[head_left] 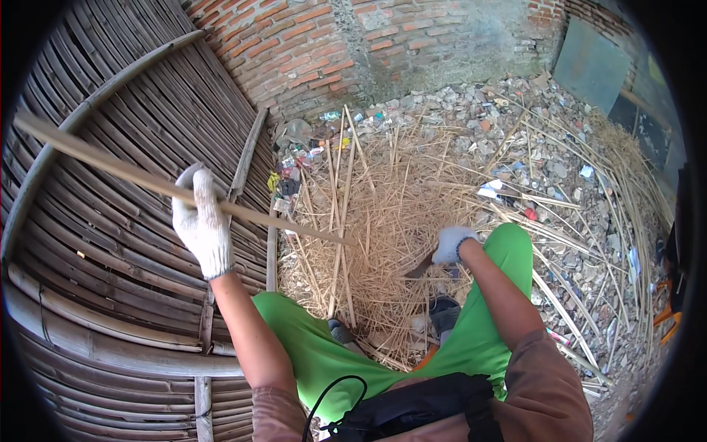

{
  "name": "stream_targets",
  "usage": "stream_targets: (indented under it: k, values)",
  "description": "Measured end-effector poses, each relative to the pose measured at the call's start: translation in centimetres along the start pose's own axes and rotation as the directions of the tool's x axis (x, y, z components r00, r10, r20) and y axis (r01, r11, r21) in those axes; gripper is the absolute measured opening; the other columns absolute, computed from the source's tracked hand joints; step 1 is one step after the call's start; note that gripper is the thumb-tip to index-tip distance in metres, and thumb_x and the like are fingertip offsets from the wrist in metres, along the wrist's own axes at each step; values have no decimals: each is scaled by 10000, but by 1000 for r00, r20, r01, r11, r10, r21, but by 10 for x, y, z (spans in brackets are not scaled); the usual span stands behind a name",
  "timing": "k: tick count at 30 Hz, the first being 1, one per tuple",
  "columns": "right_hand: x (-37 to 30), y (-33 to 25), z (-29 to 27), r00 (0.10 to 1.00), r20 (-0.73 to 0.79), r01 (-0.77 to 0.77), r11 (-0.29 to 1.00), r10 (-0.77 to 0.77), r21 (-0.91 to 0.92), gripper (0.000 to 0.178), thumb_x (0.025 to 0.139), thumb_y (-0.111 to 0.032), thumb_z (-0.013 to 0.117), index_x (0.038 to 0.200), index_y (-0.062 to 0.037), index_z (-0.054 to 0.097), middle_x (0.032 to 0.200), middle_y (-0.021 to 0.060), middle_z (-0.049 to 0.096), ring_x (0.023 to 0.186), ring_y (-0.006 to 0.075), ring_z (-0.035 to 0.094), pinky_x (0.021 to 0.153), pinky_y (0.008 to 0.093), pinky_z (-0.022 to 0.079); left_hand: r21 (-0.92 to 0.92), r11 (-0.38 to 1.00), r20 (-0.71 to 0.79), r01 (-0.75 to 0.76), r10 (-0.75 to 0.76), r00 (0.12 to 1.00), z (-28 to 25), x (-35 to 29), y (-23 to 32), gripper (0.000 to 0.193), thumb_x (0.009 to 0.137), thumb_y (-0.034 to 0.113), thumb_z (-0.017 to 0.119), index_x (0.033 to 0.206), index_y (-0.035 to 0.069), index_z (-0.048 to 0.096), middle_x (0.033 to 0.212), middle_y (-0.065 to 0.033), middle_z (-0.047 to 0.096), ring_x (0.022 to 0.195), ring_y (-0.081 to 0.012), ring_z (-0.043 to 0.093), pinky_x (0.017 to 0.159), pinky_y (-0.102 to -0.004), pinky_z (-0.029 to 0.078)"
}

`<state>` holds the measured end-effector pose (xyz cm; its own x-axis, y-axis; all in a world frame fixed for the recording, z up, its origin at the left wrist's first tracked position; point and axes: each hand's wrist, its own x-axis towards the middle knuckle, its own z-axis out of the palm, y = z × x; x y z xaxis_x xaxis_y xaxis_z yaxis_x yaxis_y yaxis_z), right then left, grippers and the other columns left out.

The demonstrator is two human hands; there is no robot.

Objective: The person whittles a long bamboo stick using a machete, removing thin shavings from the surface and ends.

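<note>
My left hand (pixel 201 232), in a white work glove, is raised at the left and wrapped round a long, flat bamboo strip (pixel 110 161). The strip slants from the upper left down to the middle, its near end blurred over the straw-like litter. Lower down, beside my right knee, my gloved right hand (pixel 448 246) is closed round a knife, its handle hidden in the fist. The knife's dark blade (pixel 419 267) points left and down. Strip and blade are apart. Below the blade lies a heap of thin bamboo shavings (pixel 398 199).
A slatted bamboo wall (pixel 147 110) stands close on the left, a brick wall (pixel 302 55) behind. Several cut strips (pixel 342 199) lie on the shavings. Rubble and litter (pixel 567 177) cover the right side. My green-trousered knees (pixel 508 254) flank the work spot.
</note>
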<state>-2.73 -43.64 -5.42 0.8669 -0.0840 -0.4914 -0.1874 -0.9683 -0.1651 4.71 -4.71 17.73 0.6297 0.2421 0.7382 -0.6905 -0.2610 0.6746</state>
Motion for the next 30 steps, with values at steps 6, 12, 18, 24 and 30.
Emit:
stream_targets:
  k: [6,12,18,24,30]
  values:
    - [40,-10,40,963,258,125,977,-77,-173,425,785,-280,758,1158,-95,838,1166,154,815,1055,333,790,866,512,624,-92,993,-250,72,-93,964,4,-13,-41,224,1096,231,688,1216,43,711,783,10,624,662,-65,529,608,-241,445]
    - [65,-19,91,905,419,131,986,-76,-103,369,742,-255,855,1056,-61,848,1028,153,830,832,302,798,724,493,638,-364,924,-356,118,-254,899,-2,-18,-73,184,1094,278,675,1155,106,692,806,15,640,616,-52,494,469,-210,347]
    - [21,-23,22,922,382,77,997,-68,-7,364,819,-307,776,1041,-22,828,972,146,817,767,267,770,724,457,633,-713,616,25,335,-455,890,-14,-21,-91,242,1047,115,711,1265,19,669,922,-75,711,702,-157,635,592,-294,535]
    - [-112,-13,-74,967,-104,256,903,-234,346,392,860,-298,711,1112,-1,760,826,116,740,678,208,708,668,375,589,-800,430,284,419,-345,895,-17,-31,-95,259,1028,155,749,1237,10,700,1023,-112,744,837,-187,684,705,-311,577]
    - [-163,-19,-77,870,-453,479,559,-196,677,252,907,-174,748,1063,6,667,791,15,590,672,96,600,620,303,531,-778,476,331,409,-244,912,4,-39,-78,234,1028,149,758,1215,10,741,1146,-130,763,1020,-207,695,829,-339,581]
